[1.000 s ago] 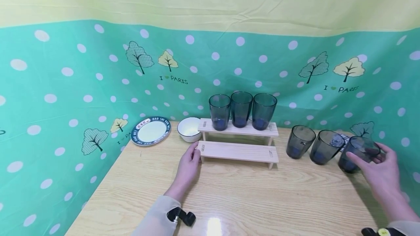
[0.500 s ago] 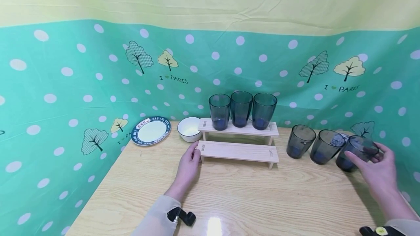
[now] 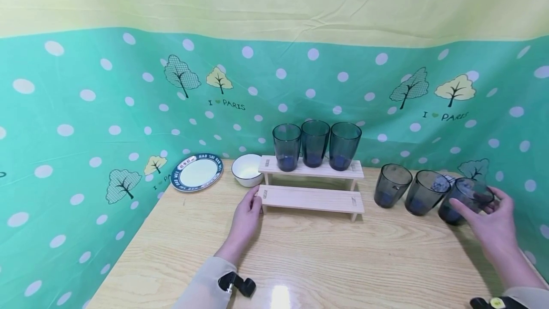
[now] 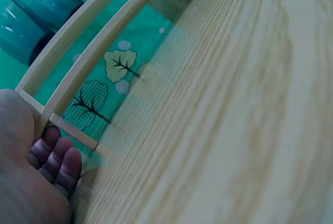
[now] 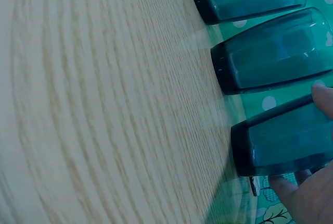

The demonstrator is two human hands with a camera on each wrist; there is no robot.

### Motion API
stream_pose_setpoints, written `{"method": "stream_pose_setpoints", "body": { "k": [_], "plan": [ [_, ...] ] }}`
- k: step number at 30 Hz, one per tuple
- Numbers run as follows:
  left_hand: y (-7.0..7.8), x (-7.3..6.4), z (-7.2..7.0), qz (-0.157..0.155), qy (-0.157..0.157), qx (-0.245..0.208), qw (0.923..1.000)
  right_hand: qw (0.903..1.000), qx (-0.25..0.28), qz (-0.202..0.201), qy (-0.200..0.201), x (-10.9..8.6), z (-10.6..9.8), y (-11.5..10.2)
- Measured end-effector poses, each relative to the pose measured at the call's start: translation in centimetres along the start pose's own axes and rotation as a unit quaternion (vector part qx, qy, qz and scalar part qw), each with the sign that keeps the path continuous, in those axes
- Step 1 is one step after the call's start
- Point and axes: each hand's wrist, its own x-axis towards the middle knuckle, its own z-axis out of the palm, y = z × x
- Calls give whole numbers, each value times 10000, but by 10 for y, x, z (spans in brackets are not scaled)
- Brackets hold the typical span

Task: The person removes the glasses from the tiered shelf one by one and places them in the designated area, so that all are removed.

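My left hand (image 3: 246,216) grips the left end of a two-step wooden rack (image 3: 313,198), its fingers curled by the leg in the left wrist view. Three dark blue-tinted drinking glasses (image 3: 316,143) stand upright in a row on the rack's upper step. On the right, my right hand (image 3: 493,218) holds a grey-blue drinking glass (image 3: 456,209) around its side, thumb on the near side. The right wrist view has that glass (image 5: 286,135) upright with its base at the table. Two matching glasses, a middle one (image 3: 424,194) and a left one (image 3: 391,187), stand beside it.
A white bowl (image 3: 247,168) with a dark rim sits left of the rack. Further left, a blue-rimmed plate (image 3: 198,172) lies by the curtain. The printed green curtain (image 3: 257,70) hangs behind the wooden table (image 3: 326,256). A patterned item partly hides behind the right-hand glasses.
My right hand has shifted the outer glass slightly left, closer to the middle one. My left hand, the rack and the glasses on it have not moved.
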Motion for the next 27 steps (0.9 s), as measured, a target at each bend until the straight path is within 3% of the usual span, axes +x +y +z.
{"method": "stream_pose_setpoints", "body": {
  "k": [18, 27],
  "plan": [
    [1, -1, 0, -5, 45, 37, 10000, 9998, 13, -74, -196, 1, -2, 3],
    [0, 0, 0, 23, 43, 55, 10000, 9990, -140, -244, -346, -7, -13, -9]
  ]
}}
